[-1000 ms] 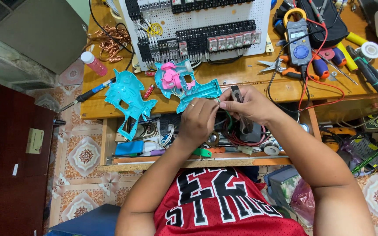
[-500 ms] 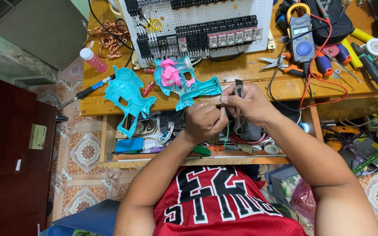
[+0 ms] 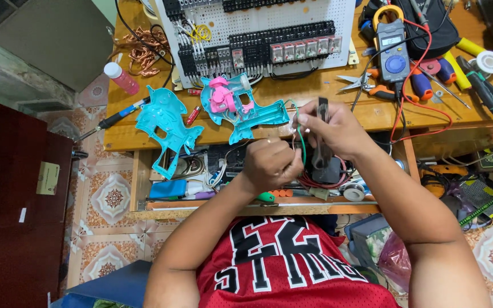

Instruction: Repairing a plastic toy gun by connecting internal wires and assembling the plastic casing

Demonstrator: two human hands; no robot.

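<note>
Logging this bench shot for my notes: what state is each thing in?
Toy shell: opened, pink parts exposed.
Loose shell half: detached, lying flat.
Green wire: bent, pinched between both hands.
Left hand: closed on wire.
Right hand: gripping a dark tool.
Clamp meter: leads attached.
Drawer: open.

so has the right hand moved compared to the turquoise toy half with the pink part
Yes. The right hand with the dark tool has drawn slightly closer to the turquoise toy half, rising toward the bench edge.

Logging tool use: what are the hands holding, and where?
Right hand grips a dark tool around its middle; left hand pinches a green wire near its lower end.
</note>
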